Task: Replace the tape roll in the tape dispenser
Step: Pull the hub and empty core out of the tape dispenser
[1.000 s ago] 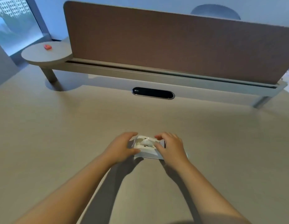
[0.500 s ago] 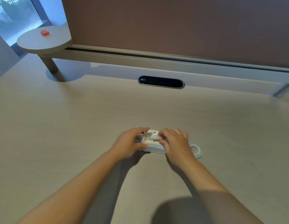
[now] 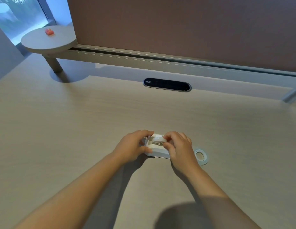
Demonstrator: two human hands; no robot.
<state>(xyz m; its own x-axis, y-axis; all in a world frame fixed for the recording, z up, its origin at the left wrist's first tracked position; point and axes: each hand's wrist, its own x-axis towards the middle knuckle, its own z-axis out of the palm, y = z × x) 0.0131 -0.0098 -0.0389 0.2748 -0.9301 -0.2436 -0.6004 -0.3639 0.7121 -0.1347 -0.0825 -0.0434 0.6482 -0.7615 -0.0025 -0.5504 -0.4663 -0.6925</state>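
Note:
A white tape dispenser rests on the light wooden desk in front of me. My left hand grips its left end, thumb on the near side. A white tape roll sits in the dispenser's cradle, and my right hand pinches it between thumb and fingers. A second tape roll lies flat on the desk just to the right of my right hand, apart from it.
A black oval cable port is set in the desk farther back. Behind it runs a grey rail under a brown divider panel. A round side shelf at the back left carries a small red object.
The view tilted down and moved closer. My right hand shifted onto the roll in the cradle. The second roll to its right came into sight.

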